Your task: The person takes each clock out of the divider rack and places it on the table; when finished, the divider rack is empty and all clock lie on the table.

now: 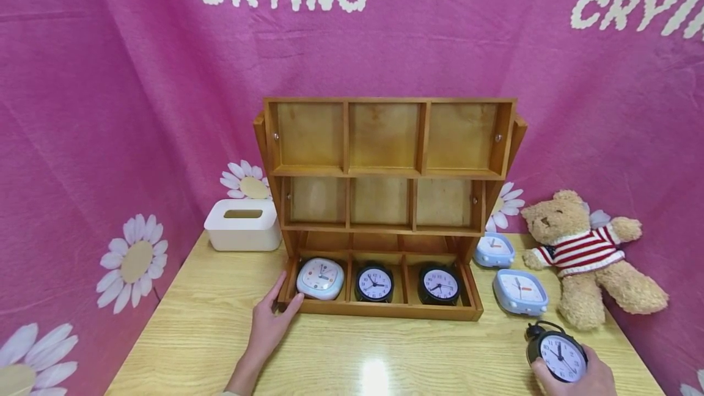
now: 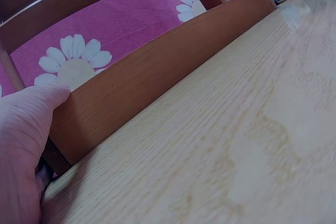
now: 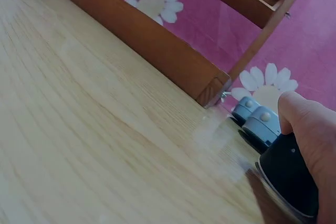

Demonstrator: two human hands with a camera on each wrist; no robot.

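Observation:
At the bottom left corner of a wooden three-tier shelf (image 1: 385, 309), the left hand (image 1: 273, 316) grips the frame. Its thumb (image 2: 50, 95) lies over the front board, and its fingers reach along the side. The right hand (image 1: 583, 377) holds a black twin-bell alarm clock (image 1: 561, 356), dial up, at the table's right front. In the right wrist view the thumb is on the clock's dark body (image 3: 289, 174). The shelf's bottom row holds a white and pale-blue clock (image 1: 320, 278) and two black round clocks, one in the middle (image 1: 374, 283) and one at right (image 1: 439, 285).
Two light-blue clocks, a nearer one (image 1: 520, 292) and a farther one (image 1: 494, 250), lie right of the shelf. A teddy bear (image 1: 588, 255) in a striped sweater leans at the right. A white tissue box (image 1: 243, 234) stands behind left, before a pink cloth (image 1: 440, 29).

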